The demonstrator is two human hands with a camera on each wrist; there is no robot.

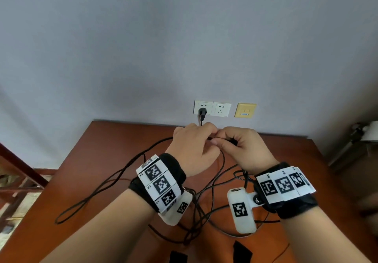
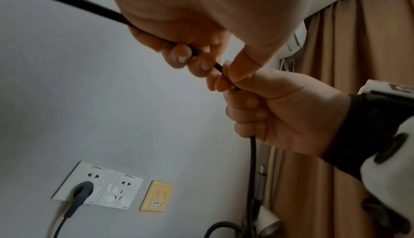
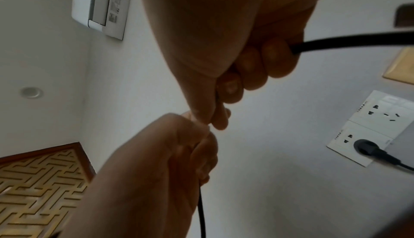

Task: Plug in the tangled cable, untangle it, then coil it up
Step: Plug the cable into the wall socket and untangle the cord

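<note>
Spread over the table (image 1: 106,140): loose black cable (image 1: 98,187), still looped and crossed near the front edge. On the wall, plug (image 1: 202,112) already seated in the socket (image 1: 203,108). Untangling in hand, judging by that. Left hand (image 1: 192,150) and right hand (image 1: 245,148) touching, each pinching the same strand. Next, probably: drawing apart, feeding cable through, freeing the crossings.

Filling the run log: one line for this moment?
plug: in wall socket | left hand: pinching cable | right hand: pinching cable, hands touching | slack: tangled on table | coiling: not started
</note>
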